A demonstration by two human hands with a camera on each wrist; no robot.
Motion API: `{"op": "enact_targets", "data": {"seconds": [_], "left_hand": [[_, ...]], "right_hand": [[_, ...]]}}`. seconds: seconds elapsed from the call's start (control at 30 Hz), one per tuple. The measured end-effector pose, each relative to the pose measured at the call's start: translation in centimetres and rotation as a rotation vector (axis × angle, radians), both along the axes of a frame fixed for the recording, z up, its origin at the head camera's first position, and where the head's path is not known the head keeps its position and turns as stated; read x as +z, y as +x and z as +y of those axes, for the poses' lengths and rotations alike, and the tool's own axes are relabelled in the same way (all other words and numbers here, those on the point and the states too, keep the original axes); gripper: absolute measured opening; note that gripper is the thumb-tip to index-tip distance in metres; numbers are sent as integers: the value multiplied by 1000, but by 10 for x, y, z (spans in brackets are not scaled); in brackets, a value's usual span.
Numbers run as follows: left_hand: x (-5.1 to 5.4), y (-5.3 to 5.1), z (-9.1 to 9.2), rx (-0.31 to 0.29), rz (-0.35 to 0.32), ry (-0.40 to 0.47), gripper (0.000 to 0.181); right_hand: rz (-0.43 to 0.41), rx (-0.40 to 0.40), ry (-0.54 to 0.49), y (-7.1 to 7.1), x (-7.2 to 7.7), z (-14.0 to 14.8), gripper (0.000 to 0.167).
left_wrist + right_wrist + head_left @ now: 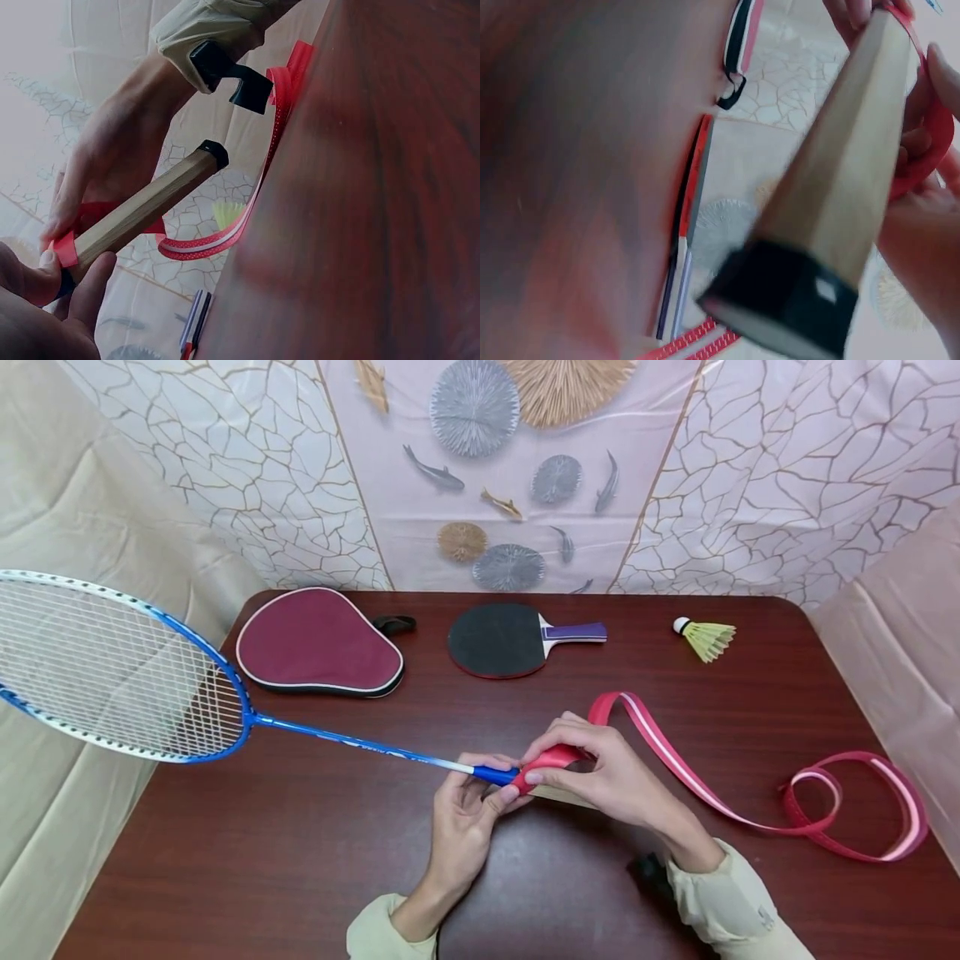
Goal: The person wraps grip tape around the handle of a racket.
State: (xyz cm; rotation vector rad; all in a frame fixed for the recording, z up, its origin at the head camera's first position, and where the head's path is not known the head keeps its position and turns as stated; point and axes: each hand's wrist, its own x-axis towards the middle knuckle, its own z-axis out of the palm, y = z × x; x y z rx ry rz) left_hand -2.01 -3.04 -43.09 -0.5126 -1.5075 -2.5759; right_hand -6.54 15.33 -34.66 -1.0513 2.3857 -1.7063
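Observation:
A blue and white badminton racket (390, 750) is held above the table, its head to the left. My left hand (461, 827) grips it where the blue cone meets the handle, the thumb against red grip tape (667, 752) there. Between thumb and fingers, my right hand (618, 777) pinches the same tape close to the left thumb. The wooden handle (142, 211) is bare below the tape and ends in a black butt cap (780, 300). From the right hand, the tape runs down to the table and curls into loose loops at the right.
Along the back of the dark wooden table (300, 860) lie a maroon paddle case (318, 639), a black table tennis paddle (497, 641) with a purple handle, and a yellow shuttlecock (705, 637). A patterned curtain (262, 485) hangs behind the far edge.

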Motion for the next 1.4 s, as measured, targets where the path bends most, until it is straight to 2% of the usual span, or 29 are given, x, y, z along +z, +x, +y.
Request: {"op": "enact_targets", "data": {"seconds": [0.13,0.2,0.37,0.5,0.67,0.77,0.87,1.07,1.17,1.27,1.4], "left_hand": [[2,-2,0,9,9,2,24],[2,-3,1,17,13,6,25],[3,-6,1,44,37,-20,26],[2,-7,0,75,49,-73,26],[-1,-4,-1,54,33,-83,27],[-4,-3,0,32,31,-74,28],[-2,-1,0,49,26,-102,30],[17,3,-1,179,38,-307,42],[22,4,-3,209,22,-390,46],[19,2,-4,238,-5,-413,48],[6,-1,-5,282,-96,-344,35]], "right_hand": [[-70,-55,-9,-1,-2,-3,24],[-101,-57,-11,-3,-5,-3,23],[-145,11,-4,-11,-23,1,18],[-162,71,8,-18,-38,5,17],[-207,123,-21,-17,-45,7,18],[-249,135,-27,-15,-47,8,18],[-274,131,-15,-14,-47,8,17],[-266,137,-21,-13,-47,9,19],[-260,136,-36,-12,-45,8,20],[-255,125,-49,-10,-38,6,19],[-255,112,-60,-6,-26,3,19]]}}
